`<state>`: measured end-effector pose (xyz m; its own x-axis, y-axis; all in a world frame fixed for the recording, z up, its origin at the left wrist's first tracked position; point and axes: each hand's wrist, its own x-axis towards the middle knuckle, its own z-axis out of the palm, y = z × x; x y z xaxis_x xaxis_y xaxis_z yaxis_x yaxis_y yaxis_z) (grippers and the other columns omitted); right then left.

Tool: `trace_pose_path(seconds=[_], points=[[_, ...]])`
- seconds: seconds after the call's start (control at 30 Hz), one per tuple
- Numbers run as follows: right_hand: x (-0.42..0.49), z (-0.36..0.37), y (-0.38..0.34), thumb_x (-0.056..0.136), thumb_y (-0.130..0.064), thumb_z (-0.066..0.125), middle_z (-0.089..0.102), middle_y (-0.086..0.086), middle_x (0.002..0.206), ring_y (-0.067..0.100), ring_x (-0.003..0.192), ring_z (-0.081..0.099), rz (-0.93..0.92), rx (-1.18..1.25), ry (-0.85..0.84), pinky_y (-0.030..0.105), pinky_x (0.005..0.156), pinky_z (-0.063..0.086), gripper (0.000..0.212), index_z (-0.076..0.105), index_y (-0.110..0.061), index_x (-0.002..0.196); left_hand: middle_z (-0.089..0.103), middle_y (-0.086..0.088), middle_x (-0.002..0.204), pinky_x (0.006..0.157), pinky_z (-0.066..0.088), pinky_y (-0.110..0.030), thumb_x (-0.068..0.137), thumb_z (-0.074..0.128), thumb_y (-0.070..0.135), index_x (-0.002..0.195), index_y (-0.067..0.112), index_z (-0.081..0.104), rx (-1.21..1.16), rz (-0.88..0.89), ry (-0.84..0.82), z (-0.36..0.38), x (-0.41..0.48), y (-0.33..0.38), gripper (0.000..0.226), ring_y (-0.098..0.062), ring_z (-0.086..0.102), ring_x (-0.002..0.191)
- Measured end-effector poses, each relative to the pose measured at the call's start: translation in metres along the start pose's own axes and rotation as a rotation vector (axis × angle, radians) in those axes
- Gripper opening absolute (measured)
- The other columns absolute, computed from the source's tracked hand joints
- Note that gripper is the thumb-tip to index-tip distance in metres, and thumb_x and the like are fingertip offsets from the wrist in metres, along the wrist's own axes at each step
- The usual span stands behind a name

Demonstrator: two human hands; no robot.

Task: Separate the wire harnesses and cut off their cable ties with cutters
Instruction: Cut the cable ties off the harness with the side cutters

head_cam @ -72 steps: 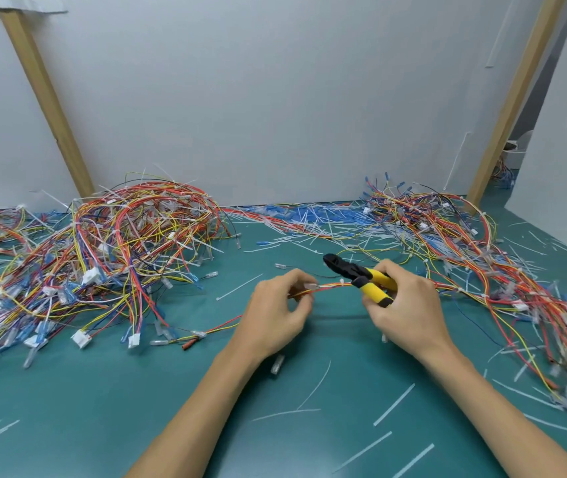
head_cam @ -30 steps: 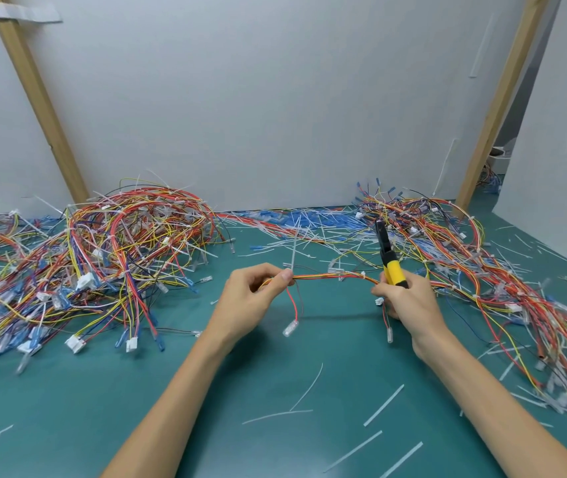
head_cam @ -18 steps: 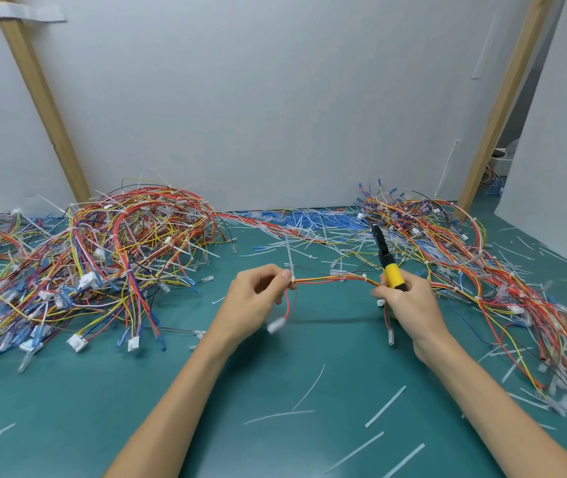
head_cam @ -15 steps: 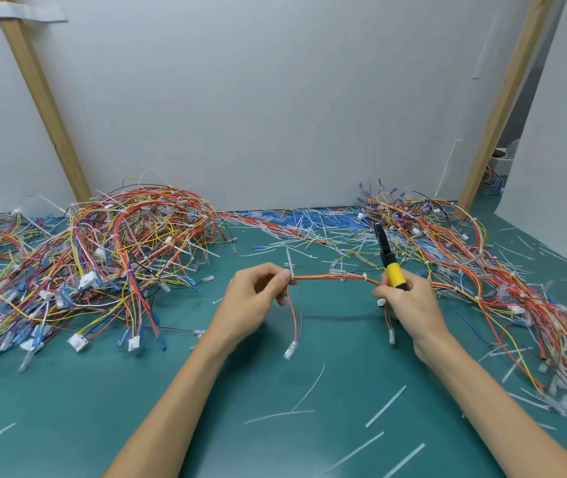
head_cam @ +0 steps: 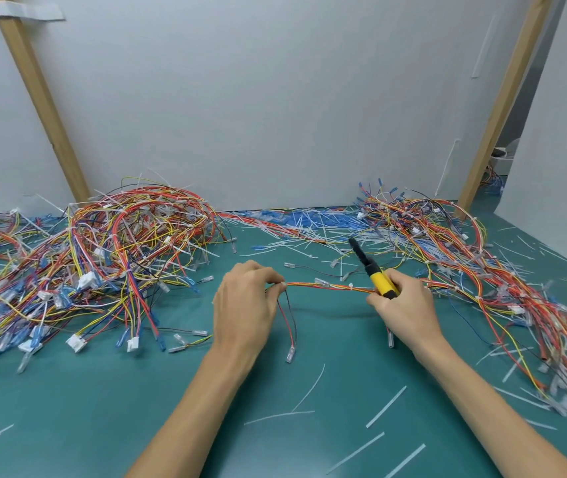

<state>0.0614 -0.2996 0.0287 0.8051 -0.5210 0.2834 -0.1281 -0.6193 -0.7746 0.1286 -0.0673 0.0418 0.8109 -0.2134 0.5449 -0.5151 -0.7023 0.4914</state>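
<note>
A thin red, orange and yellow wire harness (head_cam: 330, 288) stretches level between my two hands above the green table. My left hand (head_cam: 244, 305) pinches its left end, where loose red and dark wires hang down to a clear terminal (head_cam: 289, 357). My right hand (head_cam: 404, 305) holds the harness's right part together with the yellow-handled cutters (head_cam: 371, 270), whose black jaws point up and to the left. A small white cable tie (head_cam: 351, 286) sits on the harness just left of the cutters.
A big tangled pile of harnesses (head_cam: 102, 257) lies to the left, another pile (head_cam: 482, 270) runs along the right side. Cut white ties (head_cam: 385, 407) litter the green mat (head_cam: 102, 408). Wooden posts (head_cam: 47, 108) lean on the white back wall.
The cutters went from lying across the harness to pointing up in my right hand. My hands drew apart and stretched the harness straight. Its left tail swung loose and now hangs down.
</note>
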Motion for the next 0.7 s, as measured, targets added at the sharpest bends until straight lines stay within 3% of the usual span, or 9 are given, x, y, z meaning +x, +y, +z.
trace_pose_path(seconds=[0.1,0.17,0.27,0.37,0.57,0.7], points=[[-0.002,0.002,-0.002,0.074,-0.01,0.073,0.046,-0.002,0.053,0.022,0.056,0.043,-0.048,-0.095,-0.002,0.031,0.054,0.031,0.026,0.05,-0.019,0.066,0.07,0.004,0.081,0.07,0.053,-0.036,0.093,0.069,0.019,0.09,0.019,0.07,-0.162,-0.068,0.015,0.003,-0.004,0.003,0.003,-0.016,0.069,0.068],[-0.001,0.003,-0.002,0.075,-0.009,0.072,0.046,-0.003,0.053,0.021,0.055,0.042,-0.043,-0.099,-0.01,0.03,0.053,0.03,0.027,0.049,-0.02,0.066,0.069,0.001,0.076,0.063,0.057,-0.027,0.095,0.064,0.01,0.089,0.013,0.066,-0.407,-0.179,-0.037,0.006,-0.003,0.005,0.007,-0.007,0.071,0.059],[-0.001,0.002,-0.001,0.075,-0.008,0.072,0.044,-0.002,0.052,0.022,0.054,0.041,-0.022,-0.102,-0.002,0.031,0.054,0.029,0.029,0.047,-0.019,0.065,0.073,-0.007,0.076,0.062,0.059,-0.02,0.093,0.065,0.001,0.087,0.007,0.067,-0.649,-0.255,-0.067,0.007,0.001,0.004,0.008,-0.011,0.074,0.063],[-0.001,0.003,-0.002,0.074,-0.009,0.071,0.042,-0.001,0.051,0.023,0.055,0.04,-0.01,-0.124,0.024,0.033,0.053,0.029,0.027,0.046,-0.015,0.065,0.074,-0.01,0.071,0.068,0.061,-0.026,0.09,0.068,-0.002,0.083,0.004,0.069,-0.786,-0.249,-0.084,0.005,0.007,-0.002,0.01,-0.019,0.076,0.069],[-0.001,0.002,-0.003,0.074,-0.011,0.072,0.043,-0.003,0.049,0.022,0.053,0.041,-0.015,-0.135,0.026,0.031,0.052,0.029,0.025,0.049,-0.015,0.066,0.075,0.001,0.068,0.07,0.061,-0.023,0.092,0.069,0.011,0.08,0.014,0.07,-0.723,-0.16,-0.089,0.006,0.007,-0.003,0.013,-0.013,0.075,0.067],[0.0,0.002,0.0,0.075,-0.011,0.071,0.043,0.0,0.053,0.023,0.055,0.04,-0.009,-0.105,0.016,0.033,0.054,0.029,0.02,0.051,-0.01,0.071,0.072,0.013,0.067,0.064,0.051,-0.022,0.098,0.061,0.027,0.08,0.024,0.063,-0.486,-0.039,-0.104,0.005,0.004,-0.003,0.019,-0.004,0.066,0.055]])
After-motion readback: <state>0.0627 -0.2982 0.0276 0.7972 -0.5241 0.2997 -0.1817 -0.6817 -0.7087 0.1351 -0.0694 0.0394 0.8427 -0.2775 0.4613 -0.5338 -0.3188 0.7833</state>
